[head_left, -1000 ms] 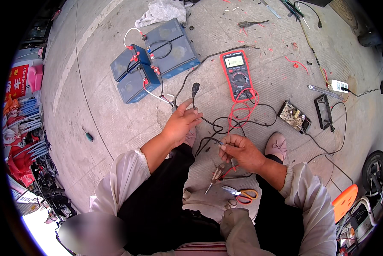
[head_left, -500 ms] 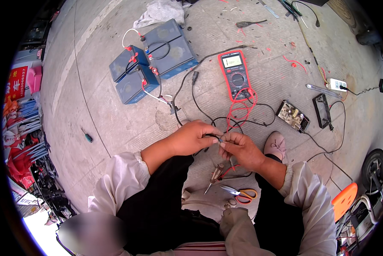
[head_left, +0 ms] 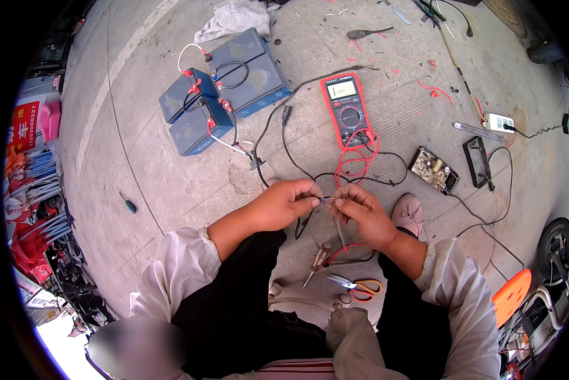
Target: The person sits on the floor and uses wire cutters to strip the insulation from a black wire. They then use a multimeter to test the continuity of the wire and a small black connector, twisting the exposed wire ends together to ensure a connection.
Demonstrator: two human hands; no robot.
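Observation:
Above my lap, my left hand (head_left: 292, 201) pinches a thin wire (head_left: 324, 199) between thumb and fingers. A blue bit of it shows between the hands. My right hand (head_left: 362, 214) pinches the other side, and its fingertips hide that end. Just beyond lies a red multimeter (head_left: 345, 116) with a lit screen and coiled red leads (head_left: 358, 166). On the ground between my legs are a screwdriver (head_left: 320, 255) and scissors (head_left: 360, 291) with orange and black handles.
Far left stand dark blue batteries (head_left: 249, 71) joined by wires, with a grey cloth (head_left: 234, 19) behind. To the right lie an opened circuit board (head_left: 433, 170), a black casing (head_left: 478, 161) and a white power strip (head_left: 500, 123). A small green-handled tool (head_left: 130, 206) lies left.
My hands have moved slightly apart and turned, so more of the wire shows between the fingertips. The view has shifted a little; the things on the ground stay put.

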